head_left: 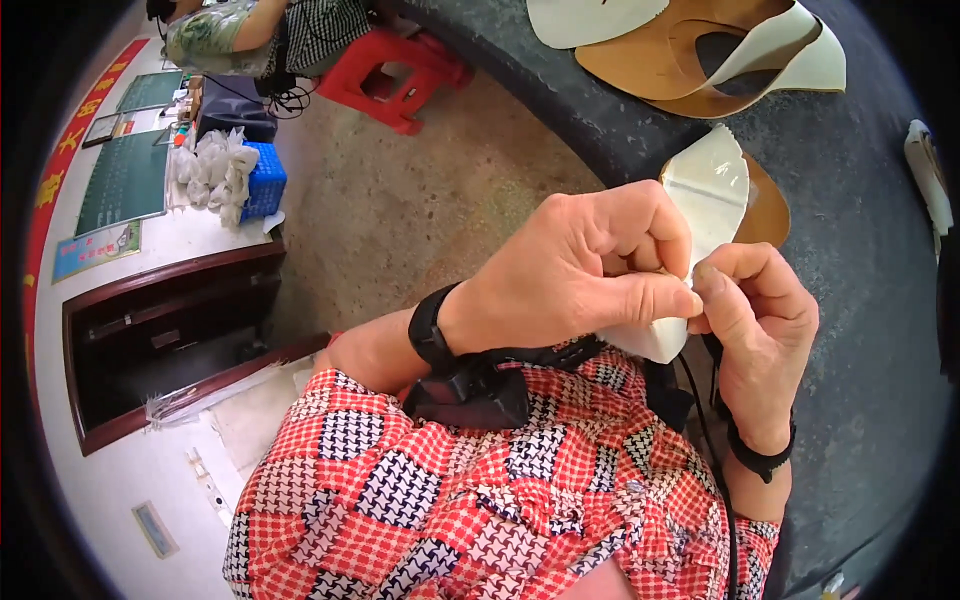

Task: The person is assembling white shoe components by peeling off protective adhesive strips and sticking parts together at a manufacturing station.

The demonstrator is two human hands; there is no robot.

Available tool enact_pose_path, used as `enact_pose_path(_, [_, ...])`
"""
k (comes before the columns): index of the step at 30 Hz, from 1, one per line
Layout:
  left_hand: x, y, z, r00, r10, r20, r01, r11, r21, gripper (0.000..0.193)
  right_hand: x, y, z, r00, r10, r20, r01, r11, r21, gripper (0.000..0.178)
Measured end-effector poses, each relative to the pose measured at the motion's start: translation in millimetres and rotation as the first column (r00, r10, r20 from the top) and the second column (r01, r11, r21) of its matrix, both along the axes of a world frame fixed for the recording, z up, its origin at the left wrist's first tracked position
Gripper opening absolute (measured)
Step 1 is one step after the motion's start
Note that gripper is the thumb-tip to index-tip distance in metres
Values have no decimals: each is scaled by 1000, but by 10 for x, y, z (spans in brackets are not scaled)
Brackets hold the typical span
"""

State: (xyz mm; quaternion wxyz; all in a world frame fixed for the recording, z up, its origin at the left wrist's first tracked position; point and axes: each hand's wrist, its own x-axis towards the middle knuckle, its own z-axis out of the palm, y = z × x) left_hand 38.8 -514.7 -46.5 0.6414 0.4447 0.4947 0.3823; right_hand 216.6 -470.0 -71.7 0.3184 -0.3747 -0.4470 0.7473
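One white, scallop-edged, leather-like piece (712, 200), held.
Left hand (575, 265), right hand (757, 315): each grip closed tight on its edge (neither nearer); long axis running away from the body, by the dark grey table (865, 320).

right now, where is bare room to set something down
Bare: the dark tabletop between the right hand and the white item at picture right. Crowded: the far end, under tan-and-white cut pieces, and around the left hand and scalloped white piece.
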Motion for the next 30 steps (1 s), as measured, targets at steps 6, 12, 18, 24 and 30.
enact_pose_path(6, [15,-73,-39,989,20,-149,19,966,256,31,-39,-14,-71,996,84,-18,-84,996,4,3])
enact_pose_path(12, [-40,-133,-82,968,14,-251,95,904,416,34,-78,185,-52,961,231,151,-242,968,62,2])
enact_pose_path(18, [-58,-154,62,967,255,16,-234,859,455,27,483,294,-22,871,-2,491,-86,984,156,16])
enact_pose_path(24, [292,121,272,894,-114,-433,398,645,652,30,448,491,-118,888,-65,-455,-82,952,-294,47])
enact_pose_path(30, [599,726,253,771,361,-524,422,327,846,33,959,1255,448,863,-218,-455,288,954,88,31])
